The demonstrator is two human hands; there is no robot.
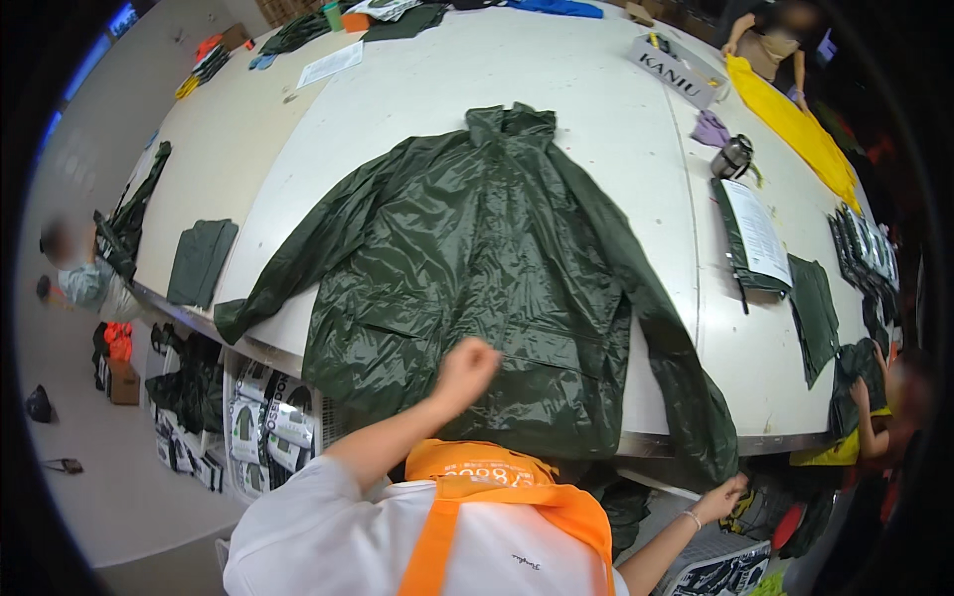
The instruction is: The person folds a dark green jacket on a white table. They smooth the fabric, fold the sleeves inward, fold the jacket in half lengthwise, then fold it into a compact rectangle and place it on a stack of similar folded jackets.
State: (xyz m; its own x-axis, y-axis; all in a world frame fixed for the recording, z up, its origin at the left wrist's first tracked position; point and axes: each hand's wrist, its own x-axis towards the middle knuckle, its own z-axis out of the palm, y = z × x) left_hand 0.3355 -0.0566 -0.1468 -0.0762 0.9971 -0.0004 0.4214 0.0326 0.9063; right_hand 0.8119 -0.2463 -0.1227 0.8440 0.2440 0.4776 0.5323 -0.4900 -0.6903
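A dark green shiny rain jacket (pixel 437 238) lies spread face up on the white table, its collar away from me and both sleeves stretched out to the sides. Over the lower front of the jacket is my left hand (pixel 469 369), its fingers curled closed. Whatever may be in those fingers is hidden. Down at the right, beyond the table's front edge, my right hand (pixel 721 498) pinches the cuff end of the right-side sleeve. The jacket's hem hangs at the table edge in front of my orange apron (pixel 477 463).
A folded green garment (pixel 203 262) lies left on the table (pixel 616 89). To the right are a metal flask (pixel 733 156), a green garment with a paper sheet (pixel 755 228) and a yellow garment (pixel 785 124). Packed bags fill a basket (pixel 268 422) below. Other people work around the table.
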